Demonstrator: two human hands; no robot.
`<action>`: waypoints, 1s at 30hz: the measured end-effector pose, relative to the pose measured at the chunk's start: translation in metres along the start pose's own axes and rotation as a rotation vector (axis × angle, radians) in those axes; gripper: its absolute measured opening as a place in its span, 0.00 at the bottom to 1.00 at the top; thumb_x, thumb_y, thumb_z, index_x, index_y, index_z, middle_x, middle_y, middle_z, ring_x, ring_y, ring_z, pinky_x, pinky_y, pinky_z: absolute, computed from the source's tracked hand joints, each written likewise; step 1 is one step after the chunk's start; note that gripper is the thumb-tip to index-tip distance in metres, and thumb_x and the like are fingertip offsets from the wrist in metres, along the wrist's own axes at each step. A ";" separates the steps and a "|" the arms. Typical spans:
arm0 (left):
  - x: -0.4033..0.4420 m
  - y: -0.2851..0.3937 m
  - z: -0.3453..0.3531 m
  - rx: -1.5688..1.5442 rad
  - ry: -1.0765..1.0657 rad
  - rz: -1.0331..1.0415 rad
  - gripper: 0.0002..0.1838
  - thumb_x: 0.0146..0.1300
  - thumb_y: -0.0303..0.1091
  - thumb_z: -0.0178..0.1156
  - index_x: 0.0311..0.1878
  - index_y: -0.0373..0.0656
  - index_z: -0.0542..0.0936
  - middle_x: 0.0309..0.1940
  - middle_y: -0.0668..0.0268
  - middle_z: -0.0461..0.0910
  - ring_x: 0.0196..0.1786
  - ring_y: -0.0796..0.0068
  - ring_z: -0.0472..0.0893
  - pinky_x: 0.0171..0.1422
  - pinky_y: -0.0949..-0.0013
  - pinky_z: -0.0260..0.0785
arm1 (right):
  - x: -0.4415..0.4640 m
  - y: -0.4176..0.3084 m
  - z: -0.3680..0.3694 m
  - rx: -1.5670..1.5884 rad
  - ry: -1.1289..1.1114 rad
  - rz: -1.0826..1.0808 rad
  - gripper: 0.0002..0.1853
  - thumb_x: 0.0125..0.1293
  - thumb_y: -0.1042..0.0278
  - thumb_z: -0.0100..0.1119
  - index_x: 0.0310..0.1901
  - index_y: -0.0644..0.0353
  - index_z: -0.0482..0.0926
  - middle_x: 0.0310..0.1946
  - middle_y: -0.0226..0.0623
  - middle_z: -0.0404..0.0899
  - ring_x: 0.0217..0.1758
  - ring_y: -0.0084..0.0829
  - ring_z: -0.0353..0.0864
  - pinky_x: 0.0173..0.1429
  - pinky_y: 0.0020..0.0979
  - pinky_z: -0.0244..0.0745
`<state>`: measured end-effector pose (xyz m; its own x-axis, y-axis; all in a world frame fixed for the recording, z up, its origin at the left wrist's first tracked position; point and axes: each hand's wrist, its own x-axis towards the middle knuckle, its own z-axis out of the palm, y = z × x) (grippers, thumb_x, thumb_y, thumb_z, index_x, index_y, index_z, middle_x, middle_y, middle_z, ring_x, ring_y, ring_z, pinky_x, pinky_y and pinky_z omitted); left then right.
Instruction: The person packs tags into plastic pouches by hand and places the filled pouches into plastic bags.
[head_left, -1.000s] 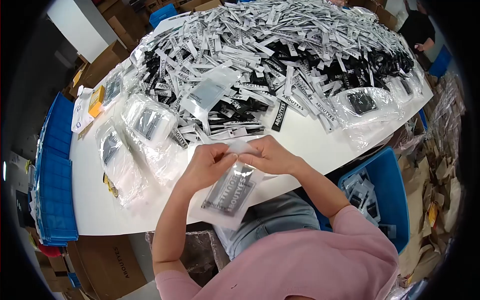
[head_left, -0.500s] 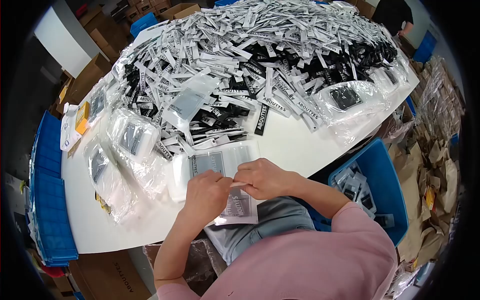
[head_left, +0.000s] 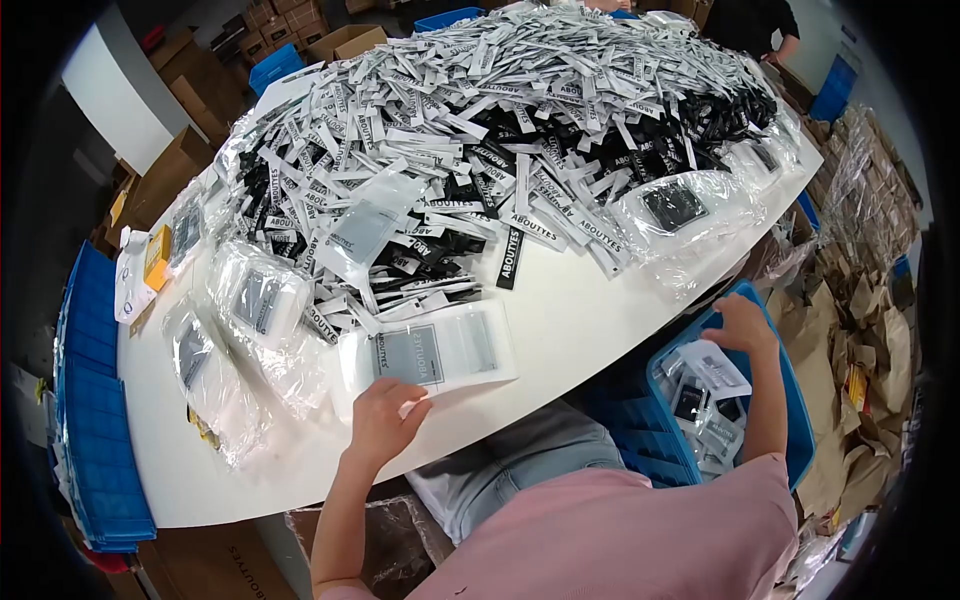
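Note:
At the table's near edge my left hand [head_left: 388, 425] rests its bent fingers on the near edge of a stack of clear plastic pouches [head_left: 470, 345] with grey printed panels. Thumb and forefinger look slightly apart there, with no pouch visibly lifted. To the right, my right hand [head_left: 742, 325] is over a blue bin [head_left: 622, 425], fingers apart. Just below its fingertips is a flat pouch [head_left: 715, 368] with a pale face, tilted above other filled pouches [head_left: 715, 435] in the bin. Beyond the stack lies a big heap of black and white ABOUTYES sachets [head_left: 420, 140].
Plastic-wrapped pouch bundles lie on the white table [head_left: 560, 330] at left [head_left: 260, 300] and right [head_left: 675, 205]. Blue crates [head_left: 95, 400] stand along the left edge. Crumpled brown paper [head_left: 820, 370] fills the right side. Another person [head_left: 750, 30] is at the far right.
Both hands were together on a pouch in front of the stack. Now my right hand has moved right over the blue bin, with a pouch below it, and my left hand is back at the stack.

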<state>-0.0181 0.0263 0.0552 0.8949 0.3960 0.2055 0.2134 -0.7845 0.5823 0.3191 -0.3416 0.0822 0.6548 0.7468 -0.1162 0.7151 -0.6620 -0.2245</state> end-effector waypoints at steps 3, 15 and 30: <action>0.019 0.016 0.019 0.109 0.002 0.195 0.15 0.43 0.33 0.69 0.37 0.43 0.79 0.36 0.62 0.76 0.43 0.61 0.75 0.44 0.62 0.68 | 0.043 -0.042 0.019 0.183 0.193 -0.137 0.11 0.56 0.65 0.59 0.39 0.61 0.80 0.33 0.45 0.80 0.36 0.43 0.79 0.43 0.37 0.73; 0.016 -0.015 0.036 0.230 0.041 0.298 0.28 0.40 0.42 0.70 0.48 0.47 0.77 0.51 0.62 0.73 0.57 0.58 0.70 0.62 0.54 0.59 | 0.212 -0.168 0.062 -0.151 -0.053 -0.769 0.10 0.53 0.68 0.58 0.39 0.56 0.75 0.31 0.36 0.73 0.42 0.39 0.73 0.45 0.39 0.70; 0.006 -0.025 0.045 0.326 0.184 0.321 0.27 0.43 0.48 0.67 0.48 0.49 0.77 0.52 0.63 0.73 0.58 0.59 0.70 0.63 0.53 0.58 | 0.312 -0.246 0.074 0.167 0.077 -0.442 0.14 0.53 0.59 0.59 0.39 0.55 0.80 0.39 0.40 0.79 0.46 0.42 0.77 0.49 0.41 0.73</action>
<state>-0.0001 0.0268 0.0069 0.8579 0.1649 0.4866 0.0764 -0.9775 0.1965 0.3292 0.0589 0.0295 0.3172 0.9435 0.0958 0.8844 -0.2578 -0.3890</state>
